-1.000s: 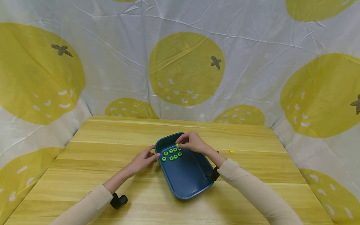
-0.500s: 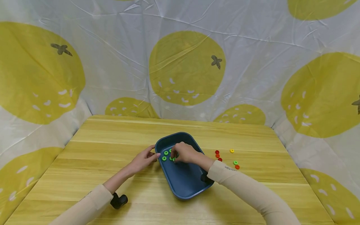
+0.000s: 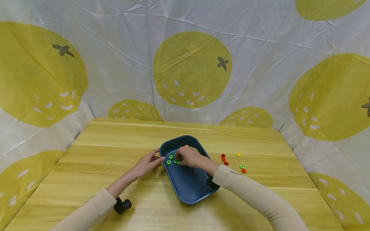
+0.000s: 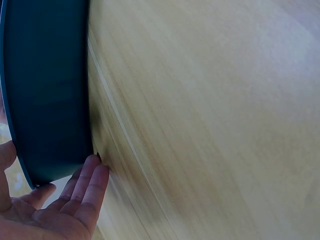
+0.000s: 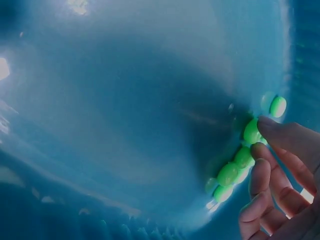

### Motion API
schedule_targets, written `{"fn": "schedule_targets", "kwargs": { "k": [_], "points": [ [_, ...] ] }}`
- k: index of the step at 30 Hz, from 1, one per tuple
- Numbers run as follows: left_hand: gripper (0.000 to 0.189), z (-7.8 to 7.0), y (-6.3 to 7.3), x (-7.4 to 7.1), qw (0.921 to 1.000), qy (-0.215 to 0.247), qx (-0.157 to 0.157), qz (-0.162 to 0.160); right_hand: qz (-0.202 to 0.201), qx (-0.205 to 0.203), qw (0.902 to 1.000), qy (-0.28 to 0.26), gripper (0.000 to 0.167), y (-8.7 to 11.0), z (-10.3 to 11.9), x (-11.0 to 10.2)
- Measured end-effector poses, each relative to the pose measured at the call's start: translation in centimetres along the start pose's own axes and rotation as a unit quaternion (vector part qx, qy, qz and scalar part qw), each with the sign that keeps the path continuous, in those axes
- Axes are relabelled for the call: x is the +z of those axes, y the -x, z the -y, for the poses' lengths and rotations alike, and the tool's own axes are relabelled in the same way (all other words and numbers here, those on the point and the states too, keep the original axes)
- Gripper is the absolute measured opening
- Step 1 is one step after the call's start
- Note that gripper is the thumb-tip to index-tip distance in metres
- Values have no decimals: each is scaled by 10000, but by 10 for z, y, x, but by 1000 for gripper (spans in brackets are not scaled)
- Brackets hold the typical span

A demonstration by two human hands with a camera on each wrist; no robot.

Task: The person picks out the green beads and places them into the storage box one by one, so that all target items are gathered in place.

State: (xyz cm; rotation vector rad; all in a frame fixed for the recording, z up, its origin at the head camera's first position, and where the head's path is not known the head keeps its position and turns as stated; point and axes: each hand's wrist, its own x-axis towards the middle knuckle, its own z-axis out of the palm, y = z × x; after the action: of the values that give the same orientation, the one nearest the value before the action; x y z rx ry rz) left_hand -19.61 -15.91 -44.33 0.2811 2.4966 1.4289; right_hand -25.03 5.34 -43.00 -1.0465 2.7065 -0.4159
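Observation:
A dark blue rectangular tray (image 3: 189, 186) sits at an angle on the table. At its far left corner my left hand (image 3: 148, 164) holds the edge, thumb over the rim and the other fingers along the outer wall (image 4: 50, 90). Inside the tray, my right hand (image 3: 189, 156) pinches a small green ring-shaped bead (image 5: 251, 132) between thumb and fingertip, low by the tray floor. Several more green beads (image 5: 228, 174) lie in a row beside those fingers. In the head view two green beads (image 3: 169, 162) show left of the right hand, which hides part of the group.
On the wooden table (image 3: 115, 138), right of the tray, lie red beads (image 3: 223, 156), a yellow bead (image 3: 238, 154), a green bead (image 3: 242, 166) and an orange-red bead (image 3: 244, 171). A patterned cloth (image 3: 190, 70) hangs behind the table.
My right hand has come down and nearer from the tray's far side, where it held a green bead, to the bead rows. Beads on the table came into view. My left hand stayed put.

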Motion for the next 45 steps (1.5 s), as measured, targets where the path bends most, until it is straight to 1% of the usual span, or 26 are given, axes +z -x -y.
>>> {"fn": "schedule_targets", "kwargs": {
  "k": [5, 11, 13, 15, 17, 18, 21, 22, 24, 27, 34, 36, 40, 45],
  "points": [
    [59, 0, -1, 0, 10000, -30, -25, -17, -57, -39, 9999, -81, 15, 1, -1, -2],
    [58, -1, -2, 0, 10000, -18, 0, -18, -209, -42, 9989, -413, 12, 2, -2, -8],
    [58, -1, -2, 0, 10000, -31, 37, -1, -336, -67, 9976, -597, 11, 2, -3, -9],
    [58, -1, -3, 0, 10000, -39, 22, -8, -452, -128, 9942, -963, 12, 1, -5, -9],
    [59, -1, -3, 0, 10000, -63, 7, -7, -515, -126, 9866, -1545, 14, 0, -7, -10],
    [59, -1, -3, 0, 10000, -78, 4, -2, -520, -90, 9807, -1884, 16, 0, -8, -10],
    [60, -1, -3, 0, 10000, -95, 16, 12, -465, 211, 9575, -2838, 20, 1, -9, -12],
    [60, -1, -2, 0, 9999, -103, 30, 18, -455, 345, 9502, -3065, 20, 1, -9, -13],
    [60, -1, -2, 0, 9999, -110, 46, 22, -442, 544, 9392, -3361, 23, 3, -9, -16],
    [60, 0, -2, 0, 9999, -114, 23, 7, -441, 673, 9299, -3590, 24, 7, -10, -21],
    [59, 0, -1, 0, 9999, -91, -19, -50, -461, 733, 9195, -3836, 30, 26, -22, -36],
    [59, 1, -1, 0, 9999, -83, -23, -63, -488, 794, 9148, -3930, 33, 32, -27, -39],
    [60, 1, -1, 1, 10000, -67, -3, -62, -603, 1051, 9032, -4117, 36, 45, -39, -45],
    [59, 1, -1, 1, 10000, -36, -29, -66, -697, 1321, 8916, -4274, 40, 62, -56, -51]
  ]
}}
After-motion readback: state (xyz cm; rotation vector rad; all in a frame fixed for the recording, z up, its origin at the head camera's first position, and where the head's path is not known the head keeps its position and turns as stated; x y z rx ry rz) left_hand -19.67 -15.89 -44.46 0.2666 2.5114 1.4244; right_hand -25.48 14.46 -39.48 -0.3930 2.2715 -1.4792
